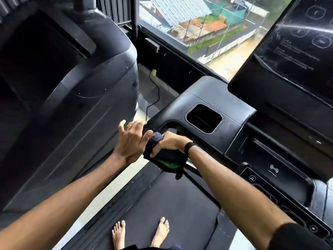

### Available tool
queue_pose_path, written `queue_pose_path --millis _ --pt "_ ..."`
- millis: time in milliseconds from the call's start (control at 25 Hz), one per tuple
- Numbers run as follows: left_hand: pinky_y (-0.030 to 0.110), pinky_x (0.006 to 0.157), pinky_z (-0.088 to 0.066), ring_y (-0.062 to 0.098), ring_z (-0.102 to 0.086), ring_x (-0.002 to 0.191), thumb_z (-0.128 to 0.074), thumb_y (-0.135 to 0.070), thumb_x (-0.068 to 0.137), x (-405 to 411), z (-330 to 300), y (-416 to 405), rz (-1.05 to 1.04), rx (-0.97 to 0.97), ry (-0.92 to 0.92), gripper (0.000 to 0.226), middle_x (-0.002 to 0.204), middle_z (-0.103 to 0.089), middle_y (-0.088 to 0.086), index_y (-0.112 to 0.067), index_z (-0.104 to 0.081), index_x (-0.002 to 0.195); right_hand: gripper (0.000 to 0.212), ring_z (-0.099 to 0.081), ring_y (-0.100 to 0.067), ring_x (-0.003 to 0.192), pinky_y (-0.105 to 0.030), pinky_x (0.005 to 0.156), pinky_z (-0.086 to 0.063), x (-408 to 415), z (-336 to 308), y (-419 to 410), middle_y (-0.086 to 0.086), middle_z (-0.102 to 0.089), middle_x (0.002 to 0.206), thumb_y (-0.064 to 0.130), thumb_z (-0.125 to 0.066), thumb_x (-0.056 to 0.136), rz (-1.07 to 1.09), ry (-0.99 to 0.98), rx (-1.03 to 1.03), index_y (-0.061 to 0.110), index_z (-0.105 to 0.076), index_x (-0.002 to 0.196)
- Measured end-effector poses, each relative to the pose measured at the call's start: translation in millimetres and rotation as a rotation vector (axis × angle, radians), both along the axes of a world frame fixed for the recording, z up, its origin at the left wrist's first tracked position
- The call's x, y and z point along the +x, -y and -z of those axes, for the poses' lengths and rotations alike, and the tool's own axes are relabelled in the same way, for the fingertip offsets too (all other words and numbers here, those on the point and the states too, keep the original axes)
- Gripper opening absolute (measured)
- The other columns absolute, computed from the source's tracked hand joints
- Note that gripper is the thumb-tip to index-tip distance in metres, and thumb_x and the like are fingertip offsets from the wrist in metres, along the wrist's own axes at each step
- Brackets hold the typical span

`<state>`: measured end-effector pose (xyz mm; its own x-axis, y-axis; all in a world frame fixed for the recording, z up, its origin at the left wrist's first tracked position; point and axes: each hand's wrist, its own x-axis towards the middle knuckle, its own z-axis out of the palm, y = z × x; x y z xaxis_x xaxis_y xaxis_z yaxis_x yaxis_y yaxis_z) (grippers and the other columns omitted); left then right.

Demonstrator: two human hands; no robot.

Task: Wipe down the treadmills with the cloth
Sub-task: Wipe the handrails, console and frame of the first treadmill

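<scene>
Standing barefoot on the wide black rubber belt [162, 199] of the big black treadmill [212, 98], we have a second black machine [68, 83] beside us on the left and a window onto rooftops beyond. Up at right hangs the large glossy black touchscreen [292, 51], streaked and smudged; below it runs the matte black plastic console [180, 107] with its rounded rectangular cup holder [203, 118], and nearer us the flat control panel [270, 175] with its faint white icons.

Now the hands. Our right hand [171, 143] is curled tight around the dark bunched cloth [162, 156], black with a green patch showing underneath, held at the left corner of the console by the handlebar opening. A grey-blue tuft of it pokes out above the fist. Our left hand [130, 141], gold ring on one finger, is spread with fingers relaxed, its thumb side touching the cloth; it grips nothing.

We judge this a regrip: the cloth is being gathered, not yet pressed flat to a surface. Next, we reckon, it wants laying against the console edge and sweeping firmly, the left hand steadying, with that smeared screen waiting.
</scene>
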<state>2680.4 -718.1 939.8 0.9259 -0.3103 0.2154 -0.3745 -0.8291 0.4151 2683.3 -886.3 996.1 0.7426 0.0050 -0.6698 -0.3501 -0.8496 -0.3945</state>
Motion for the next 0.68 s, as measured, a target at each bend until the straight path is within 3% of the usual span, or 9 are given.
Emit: queue_pose_path --millis 80,160,200,320,400,480,560,600,680 --pt "0.051 0.113 -0.011 0.033 -0.056 0.122 -0.015 -0.058 0.099 0 -2 1 -0.028 0.022 0.013 0.075 0.134 -0.059 0.014 -0.002 -0.054 0.128 0.049 -0.064 -0.024 0.076 -0.029 0.065 -0.050 -15 9 -11 0.000 -0.061 0.077 0.053 -0.080 0.060 -0.109 0.286 -0.222 0.014 -0.059 0.082" --pt "0.052 0.114 -0.011 0.034 -0.055 0.123 -0.020 -0.053 0.099 -1 -3 2 -0.050 0.026 0.013 0.069 0.136 -0.058 0.015 -0.001 -0.055 0.129 0.038 -0.064 -0.028 0.079 -0.029 0.064 -0.042 -26 13 -17 -0.001 -0.057 0.076 0.047 -0.074 0.069 -0.211 0.532 -0.279 0.018 -0.052 0.079" --pt "0.052 0.113 -0.011 0.034 -0.055 0.123 -0.022 -0.051 0.099 -2 -4 3 -0.056 0.041 0.024 0.068 0.136 -0.058 0.016 0.000 -0.055 0.128 0.040 -0.064 -0.027 0.078 -0.028 0.064 -0.045 -20 13 -13 -0.001 -0.058 0.075 0.047 -0.077 0.066 -0.205 0.465 -0.226 0.016 -0.055 0.080" --pt "0.050 0.111 -0.013 0.036 -0.059 0.118 -0.025 -0.049 0.100 -4 -3 4 -0.031 0.156 0.059 0.064 0.132 -0.061 0.017 0.001 -0.058 0.124 0.063 -0.073 -0.024 0.078 -0.039 0.079 -0.061 10 5 8 -0.005 -0.075 0.085 0.046 -0.092 0.043 0.018 -0.120 0.209 0.010 -0.073 0.090" --pt "0.052 0.109 -0.016 0.036 -0.062 0.112 -0.025 -0.049 0.101 -7 0 5 -0.011 0.242 0.132 0.064 0.127 -0.063 0.017 0.001 -0.059 0.120 0.070 -0.074 -0.026 0.080 -0.042 0.081 -0.061 6 9 12 -0.006 -0.077 0.088 0.051 -0.092 0.037 0.065 -0.158 0.258 0.010 -0.074 0.091" --pt "0.053 0.109 -0.017 0.036 -0.062 0.110 -0.024 -0.049 0.101 -6 -1 6 -0.016 0.259 0.151 0.064 0.125 -0.064 0.017 0.001 -0.060 0.119 0.057 -0.069 -0.024 0.078 -0.034 0.072 -0.058 -10 8 11 -0.003 -0.070 0.086 0.052 -0.084 0.054 -0.111 0.141 0.006 0.011 -0.066 0.089" --pt "0.053 0.110 -0.017 0.036 -0.062 0.110 -0.021 -0.051 0.102 -7 -1 5 -0.004 0.240 0.140 0.067 0.125 -0.063 0.017 0.000 -0.060 0.118 0.032 -0.065 -0.028 0.078 -0.032 0.065 -0.049 -43 18 5 -0.006 -0.064 0.088 0.032 -0.072 0.074 -0.291 0.587 -0.341 0.011 -0.057 0.094" --pt "0.053 0.109 -0.017 0.035 -0.062 0.110 -0.018 -0.053 0.103 -8 0 5 0.008 0.232 0.153 0.069 0.124 -0.064 0.017 0.000 -0.060 0.118 0.027 -0.066 -0.029 0.078 -0.033 0.064 -0.046 -57 20 1 -0.008 -0.065 0.089 0.025 -0.068 0.077 -0.306 0.725 -0.405 0.011 -0.055 0.096" --pt "0.053 0.109 -0.017 0.035 -0.062 0.109 -0.015 -0.054 0.103 -7 -2 6 0.033 0.221 0.175 0.072 0.124 -0.064 0.017 -0.001 -0.060 0.117 0.030 -0.067 -0.028 0.078 -0.031 0.060 -0.044 -49 13 3 -0.008 -0.067 0.089 0.031 -0.073 0.074 -0.297 0.613 -0.399 0.013 -0.055 0.091"
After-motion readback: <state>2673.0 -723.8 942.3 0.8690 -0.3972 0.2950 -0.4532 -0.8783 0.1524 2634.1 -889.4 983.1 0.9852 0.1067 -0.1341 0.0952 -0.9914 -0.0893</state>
